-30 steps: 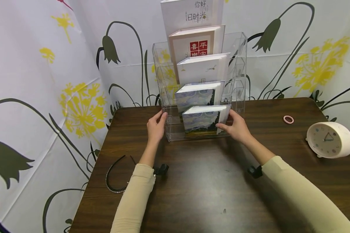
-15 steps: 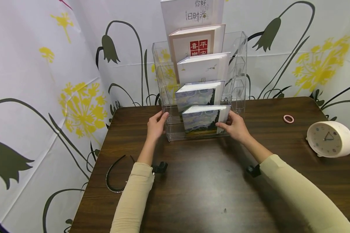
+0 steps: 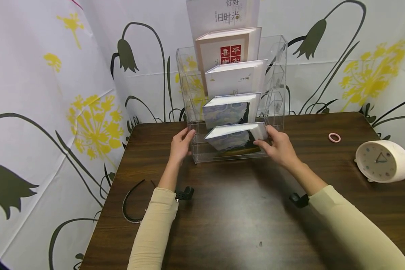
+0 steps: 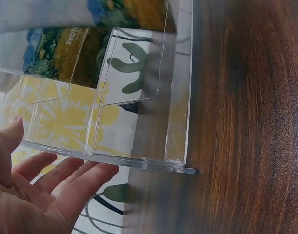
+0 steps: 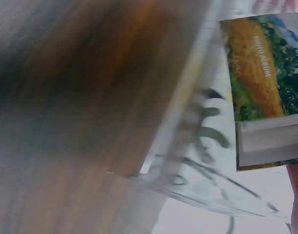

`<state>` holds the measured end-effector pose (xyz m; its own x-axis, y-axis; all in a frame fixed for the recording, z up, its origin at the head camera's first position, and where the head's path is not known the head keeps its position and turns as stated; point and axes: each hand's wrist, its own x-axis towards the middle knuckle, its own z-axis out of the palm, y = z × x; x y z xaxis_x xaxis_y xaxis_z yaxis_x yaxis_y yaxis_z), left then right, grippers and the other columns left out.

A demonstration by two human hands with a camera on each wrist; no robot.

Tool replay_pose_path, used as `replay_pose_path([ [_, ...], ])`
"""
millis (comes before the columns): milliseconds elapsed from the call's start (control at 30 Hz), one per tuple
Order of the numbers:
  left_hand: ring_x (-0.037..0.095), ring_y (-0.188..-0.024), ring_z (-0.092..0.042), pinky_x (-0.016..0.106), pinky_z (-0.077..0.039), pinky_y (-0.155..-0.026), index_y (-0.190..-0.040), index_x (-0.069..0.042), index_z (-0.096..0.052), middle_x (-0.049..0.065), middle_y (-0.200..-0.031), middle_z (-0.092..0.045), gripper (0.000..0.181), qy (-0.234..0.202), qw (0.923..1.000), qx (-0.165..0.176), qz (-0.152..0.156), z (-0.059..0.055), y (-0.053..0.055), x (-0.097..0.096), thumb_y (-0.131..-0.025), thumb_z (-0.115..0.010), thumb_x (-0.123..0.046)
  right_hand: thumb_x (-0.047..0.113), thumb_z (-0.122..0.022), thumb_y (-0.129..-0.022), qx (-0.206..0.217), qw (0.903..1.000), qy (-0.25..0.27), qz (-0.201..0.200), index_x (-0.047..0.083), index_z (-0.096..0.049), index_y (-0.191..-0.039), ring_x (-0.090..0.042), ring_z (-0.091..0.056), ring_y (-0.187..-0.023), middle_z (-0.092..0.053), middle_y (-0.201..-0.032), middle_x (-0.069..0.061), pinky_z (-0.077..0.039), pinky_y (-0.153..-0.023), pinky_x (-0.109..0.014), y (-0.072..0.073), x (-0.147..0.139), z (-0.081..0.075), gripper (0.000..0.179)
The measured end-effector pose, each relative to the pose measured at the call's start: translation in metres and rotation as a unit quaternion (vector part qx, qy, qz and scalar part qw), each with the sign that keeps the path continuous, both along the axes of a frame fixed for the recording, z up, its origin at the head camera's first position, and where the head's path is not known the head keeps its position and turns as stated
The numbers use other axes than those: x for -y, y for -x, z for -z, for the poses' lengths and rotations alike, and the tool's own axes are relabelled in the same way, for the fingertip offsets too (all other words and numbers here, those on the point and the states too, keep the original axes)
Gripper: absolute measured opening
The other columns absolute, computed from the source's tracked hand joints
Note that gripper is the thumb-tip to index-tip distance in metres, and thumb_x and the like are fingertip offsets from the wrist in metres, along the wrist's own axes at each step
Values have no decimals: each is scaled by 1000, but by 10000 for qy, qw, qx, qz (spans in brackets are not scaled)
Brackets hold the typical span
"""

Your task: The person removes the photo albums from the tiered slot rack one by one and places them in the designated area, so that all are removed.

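A clear acrylic tiered rack [image 3: 202, 152] stands at the table's back, with albums or books on its tiers. My left hand [image 3: 181, 145] holds the rack's left side panel, thumb on one side of its edge and fingers on the other in the left wrist view. My right hand [image 3: 281, 148] pinches the right end of the lowest photo album [image 3: 234, 142], which has a painted landscape cover. That album is tilted, its white top page edges showing. "PHOTO ALBUM" reads on a cover in the right wrist view. A matching album [image 3: 226, 112] leans just behind it.
Above are a white album [image 3: 231, 82], one with red characters [image 3: 209, 50] and a tall white one [image 3: 206, 18]. A cream alarm clock [image 3: 379, 161] and pink ring [image 3: 334, 138] lie right on the table [image 3: 239, 225]; a black headband [image 3: 125, 206] lies left.
My right hand has shifted slightly right, and the lowest album has tipped and turned, its left end swinging outward. The left hand stays at the rack's side.
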<state>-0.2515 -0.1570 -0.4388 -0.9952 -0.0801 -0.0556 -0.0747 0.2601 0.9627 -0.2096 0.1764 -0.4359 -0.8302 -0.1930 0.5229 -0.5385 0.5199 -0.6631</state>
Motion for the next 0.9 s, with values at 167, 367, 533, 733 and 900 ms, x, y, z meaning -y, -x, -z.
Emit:
replay_pose_path([
  [167, 34, -96, -62, 51, -59, -67, -144, -12, -51, 15, -126, -60, 56, 19, 10000, 0, 32, -1, 0, -1, -98, -59, -43, -6, -79, -78, -186, 9984, 525, -95, -5, -61, -108, -12, -62, -77, -69, -94, -16, -51, -64, -15, -19, -8, -19, 34],
  [367, 34, -105, -59, 45, -59, -64, -149, -18, -44, 10, -135, -57, 58, 107, 9998, 117, 142, -1, -1, -1, -98, -57, -44, -14, -73, -80, 331, 9869, 1496, 500, -8, -61, -113, 1, -64, -80, -70, -95, -1, -52, -66, -12, -43, -45, -21, 36],
  [533, 33, -108, -58, 51, -58, -71, -148, -18, -46, 10, -135, -57, 58, -37, 9997, 216, 122, -2, -2, -1, -98, -58, -44, -2, -69, -89, 1420, 9624, 2133, 899, 12, -60, -114, 3, -66, -80, -68, -92, 20, -53, -66, -12, -65, -95, -13, 29],
  [733, 33, -107, -58, 55, -57, -75, -148, -19, -46, 10, -134, -58, 57, -116, 9995, 263, 128, -3, -2, -1, -98, -57, -44, 12, -70, -92, 3044, 8876, 3292, 1054, 16, -56, -108, -3, -67, -72, -71, -86, 14, -54, -58, -20, -82, -153, 4, 23],
  [900, 35, -107, -59, 55, -56, -76, -147, -19, -47, 11, -133, -58, 56, -137, 9994, 302, 138, -4, 0, -1, -98, -58, -45, 30, -64, -96, 3998, 8840, 1757, 1667, -7, -49, -123, -3, -61, -71, -61, -79, 19, -53, -61, -27, -81, -182, 23, 47],
])
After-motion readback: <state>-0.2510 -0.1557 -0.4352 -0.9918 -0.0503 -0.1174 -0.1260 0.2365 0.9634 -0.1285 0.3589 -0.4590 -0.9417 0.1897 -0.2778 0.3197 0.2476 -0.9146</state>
